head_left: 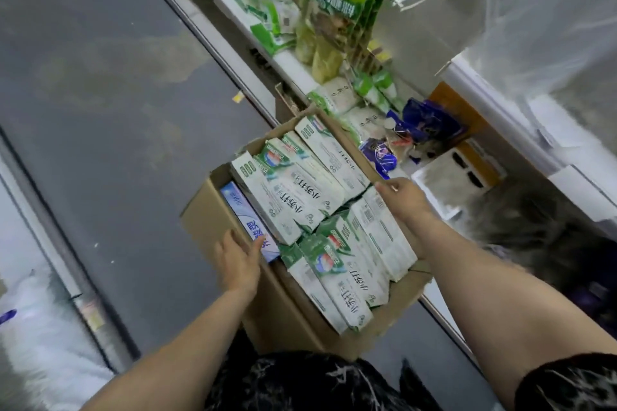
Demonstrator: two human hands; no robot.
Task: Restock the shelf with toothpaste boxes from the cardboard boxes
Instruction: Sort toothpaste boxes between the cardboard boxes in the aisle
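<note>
While the left hand [238, 260] presses flat-fingered on the 8 o'clock wall of the cardboard box [207, 210] and the right hand [404, 202] clamps its 3 o'clock rim, the toothpaste boxes [293, 190] lie inside, long axes 11-to-5, shelf [293, 65] at 1 o'clock.

Head view, downward, close overhead.

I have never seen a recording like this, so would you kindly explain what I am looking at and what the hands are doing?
There is no machine: the grips are a person's bare hands, filmed by one camera worn on the head, looking down. The left hand rests with straight fingers on the left rim of an open cardboard box; the right hand appears to grip its right rim. The box is full of green-and-white toothpaste boxes, with one blue box at the left. Beyond it a shelf carries green packets.
</note>
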